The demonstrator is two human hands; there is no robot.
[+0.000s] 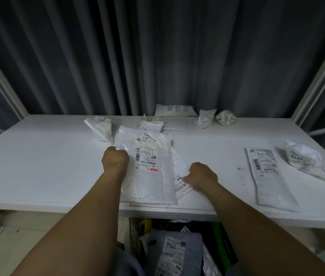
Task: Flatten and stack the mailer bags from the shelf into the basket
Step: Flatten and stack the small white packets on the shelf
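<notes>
A large white mailer bag [149, 170] with a barcode label lies flat on the white shelf [38, 156], near its front edge. My left hand [115, 159] grips the bag's left edge with curled fingers. A second, thinner mailer [179, 176] sticks out from under its right side, and my right hand [203, 177] pinches that one near its label. Below the shelf's front edge stands the dark basket [135, 236], with a grey labelled mailer [175, 251] lying in it.
Another flat mailer [269, 176] and a crumpled one [302, 158] lie on the shelf's right side. Several crumpled bags [100, 126] [205, 118] [225, 117] and a flat pouch [174, 110] sit along the back. A dark curtain hangs behind; white frame posts [316, 76] flank the shelf.
</notes>
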